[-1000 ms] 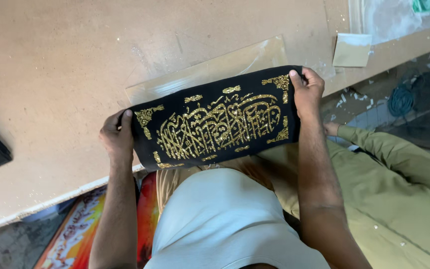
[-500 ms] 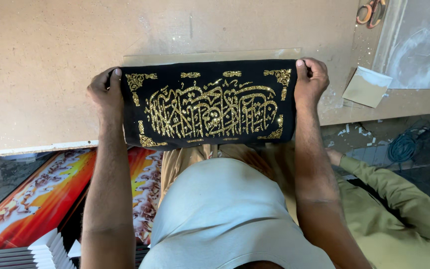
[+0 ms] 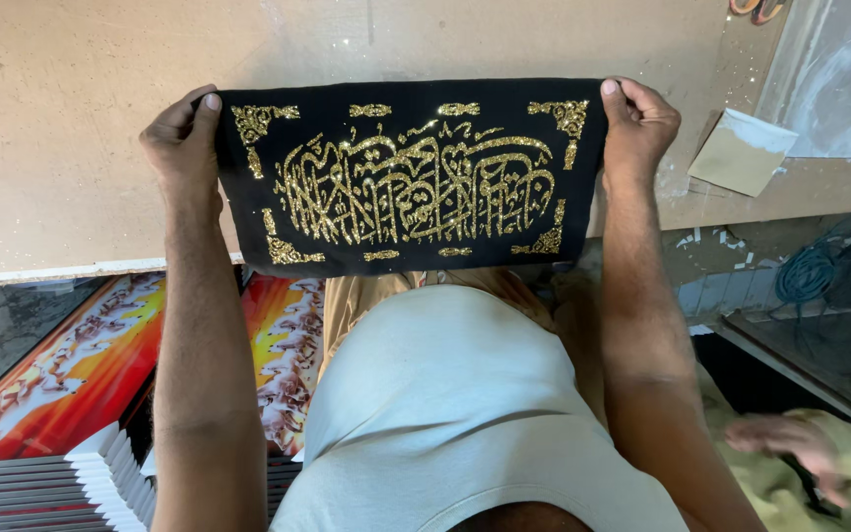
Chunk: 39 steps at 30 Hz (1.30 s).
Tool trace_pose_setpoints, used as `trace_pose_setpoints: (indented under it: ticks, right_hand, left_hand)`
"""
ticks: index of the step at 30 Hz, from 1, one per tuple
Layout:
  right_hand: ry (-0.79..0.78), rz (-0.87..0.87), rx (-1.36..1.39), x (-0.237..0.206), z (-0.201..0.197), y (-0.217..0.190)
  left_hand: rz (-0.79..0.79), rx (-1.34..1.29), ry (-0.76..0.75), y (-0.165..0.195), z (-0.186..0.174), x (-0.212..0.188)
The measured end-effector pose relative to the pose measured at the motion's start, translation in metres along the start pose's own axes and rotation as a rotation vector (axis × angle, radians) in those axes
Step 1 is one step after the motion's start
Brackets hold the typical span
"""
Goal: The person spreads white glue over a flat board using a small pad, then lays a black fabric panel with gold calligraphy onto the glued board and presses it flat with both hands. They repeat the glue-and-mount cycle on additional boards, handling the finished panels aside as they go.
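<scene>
A black rectangular cloth panel (image 3: 411,177) with glittering gold ornamental script and corner motifs is stretched flat between both hands, over the near edge of a tan board table (image 3: 71,128). My left hand (image 3: 181,143) grips its left edge, thumb on top near the upper corner. My right hand (image 3: 639,123) grips its right edge the same way. The panel's lower edge hangs past the table edge toward my body.
A tan paper piece (image 3: 741,153) and a clear plastic sheet (image 3: 839,79) lie at the table's right. Red-orange printed pictures (image 3: 61,369) and stacked white frames (image 3: 51,483) sit below left. A blue cord coil (image 3: 810,271) lies right. Another person's hand (image 3: 790,443) shows at lower right.
The panel has gone from tilted to level and square in front of me. Both hands kept their grip. The view has shifted, showing more of the floor pictures and frames.
</scene>
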State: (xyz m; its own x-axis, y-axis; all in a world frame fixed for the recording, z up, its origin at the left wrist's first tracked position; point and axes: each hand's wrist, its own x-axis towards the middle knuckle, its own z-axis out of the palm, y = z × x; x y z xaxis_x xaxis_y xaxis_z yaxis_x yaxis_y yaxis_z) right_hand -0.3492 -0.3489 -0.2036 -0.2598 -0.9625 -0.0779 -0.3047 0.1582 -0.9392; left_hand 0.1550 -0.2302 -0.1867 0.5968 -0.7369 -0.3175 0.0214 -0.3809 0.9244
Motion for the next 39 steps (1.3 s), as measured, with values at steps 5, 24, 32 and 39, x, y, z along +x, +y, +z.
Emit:
trace_pose_setpoints:
  ticks: [5,24,32,39]
  right_hand:
    - [-0.038,-0.184,0.018,-0.002,-0.01,-0.001]
    - [-0.088,-0.201,0.06,0.004,-0.017,0.022]
    - [-0.123,-0.139,0.07,0.002,-0.017,0.02]
    - [-0.095,-0.049,0.127,0.007,-0.022,0.022]
  left_hand:
    - [0.082,0.018,0.024,0.001,-0.008,-0.005]
    - [0.202,-0.035,-0.046,-0.014,-0.03,-0.005]
    - [0.17,0.027,-0.036,-0.009,-0.033,-0.007]
    - [0.07,0.045,-0.025,-0.002,-0.026,-0.006]
